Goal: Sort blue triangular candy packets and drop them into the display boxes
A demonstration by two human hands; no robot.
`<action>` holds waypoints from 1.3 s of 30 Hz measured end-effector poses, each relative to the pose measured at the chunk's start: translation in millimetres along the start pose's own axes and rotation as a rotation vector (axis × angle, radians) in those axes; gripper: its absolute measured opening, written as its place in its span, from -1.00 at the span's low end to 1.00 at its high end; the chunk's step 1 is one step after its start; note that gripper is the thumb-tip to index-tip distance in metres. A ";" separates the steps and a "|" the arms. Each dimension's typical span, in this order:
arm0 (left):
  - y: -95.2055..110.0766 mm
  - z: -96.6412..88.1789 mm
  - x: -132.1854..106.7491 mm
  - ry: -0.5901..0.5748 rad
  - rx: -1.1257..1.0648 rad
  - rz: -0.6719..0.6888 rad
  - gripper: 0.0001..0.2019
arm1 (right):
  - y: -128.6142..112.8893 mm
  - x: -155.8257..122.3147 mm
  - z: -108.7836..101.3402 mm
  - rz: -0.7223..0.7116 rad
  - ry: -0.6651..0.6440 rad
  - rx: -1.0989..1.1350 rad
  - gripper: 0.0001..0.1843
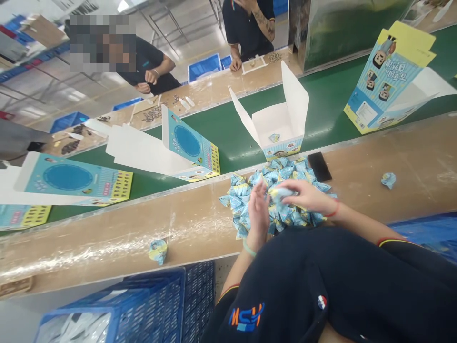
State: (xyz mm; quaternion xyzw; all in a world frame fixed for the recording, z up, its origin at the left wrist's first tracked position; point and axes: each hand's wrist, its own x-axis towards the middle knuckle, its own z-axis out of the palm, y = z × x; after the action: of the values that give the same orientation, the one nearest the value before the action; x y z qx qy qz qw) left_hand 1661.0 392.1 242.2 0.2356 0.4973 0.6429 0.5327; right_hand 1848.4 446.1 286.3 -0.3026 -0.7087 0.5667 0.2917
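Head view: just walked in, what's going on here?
The person's right hand holds a blue-and-yellow packet over a pile of similar packets on the brown bench. The left hand is open beside it, with nothing visible in its grasp. Just beyond the pile, an open carton stands on the green belt with a lone packet visible inside. More cartons sit along the belt on either side.

2 co-workers point(148, 56) across the table, a blue bin point(205, 68) between them
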 end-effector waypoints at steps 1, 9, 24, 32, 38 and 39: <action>5.7 -1.9 15.4 0.005 0.060 0.069 -0.57 | -5.9 -3.2 -14.6 -0.009 0.023 0.098 -0.50; 47.3 18.9 163.0 -0.249 0.777 0.503 -0.51 | -29.5 -27.1 -60.6 0.078 0.180 -0.141 -0.47; -16.9 -10.3 138.8 -0.408 1.416 0.519 -0.86 | 38.6 -37.3 -18.4 0.213 -0.209 -0.458 -0.67; -11.9 -19.8 139.2 -0.356 1.356 0.530 -0.82 | 95.5 34.1 -12.1 0.107 -0.207 -0.696 -0.68; -13.1 -34.0 134.2 -0.338 1.432 0.570 -0.79 | 112.1 54.1 -8.1 0.173 -0.279 -0.722 -0.74; -13.6 -35.9 133.7 -0.330 1.446 0.572 -0.79 | 110.4 51.9 -8.3 0.171 -0.248 -0.695 -0.73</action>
State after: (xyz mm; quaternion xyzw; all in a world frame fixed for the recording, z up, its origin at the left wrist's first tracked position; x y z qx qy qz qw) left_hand 1594.3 500.2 185.6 0.7339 0.6263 0.2293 0.1290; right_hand 1832.0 510.0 183.3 -0.3708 -0.8607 0.3471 0.0353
